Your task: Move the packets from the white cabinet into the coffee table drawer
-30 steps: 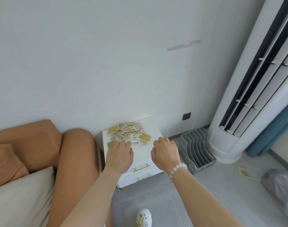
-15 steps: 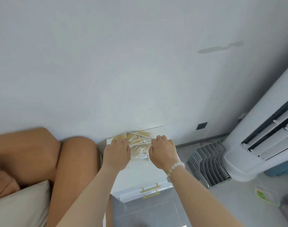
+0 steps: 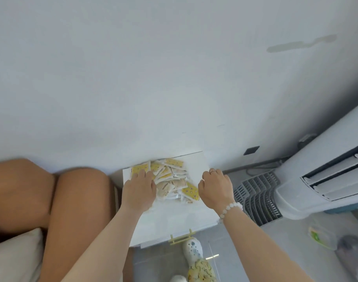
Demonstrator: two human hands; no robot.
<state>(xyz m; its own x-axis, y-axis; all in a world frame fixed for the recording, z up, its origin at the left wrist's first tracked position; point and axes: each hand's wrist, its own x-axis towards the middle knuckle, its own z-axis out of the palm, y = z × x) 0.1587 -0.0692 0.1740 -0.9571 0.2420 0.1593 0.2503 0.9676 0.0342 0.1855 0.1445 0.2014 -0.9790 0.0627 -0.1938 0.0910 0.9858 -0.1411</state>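
2 bare arms reach forward to the top of a low white cabinet (image 3: pixel 174 218) against a pale wall. A loose heap of small yellow and white packets (image 3: pixel 172 180) lies on this surface between the hands, spread side to side from one hand to the other. The left hand (image 3: pixel 138 190) lies palm down on the heap's left edge, fingers stretched forward onto a yellow packet (image 3: pixel 140 167), gripping nothing. The right hand (image 3: pixel 214 188), with a bead bracelet (image 3: pixel 231 208) at the wrist, is just beside the heap's right edge, knuckles up and fingers curled under. Its fingertips are hidden, so I cannot tell whether it touches or holds a packet. The hands are apart with the heap filling the gap; the left is the nearer to it. By my judgement no packet is lifted yet, and the next move calls for drawing both hands inward to scoop. Thin loose packets may slip out. The coffee table drawer is not in view. A brown sofa (image 3: pixel 52 200) is left of the left hand.
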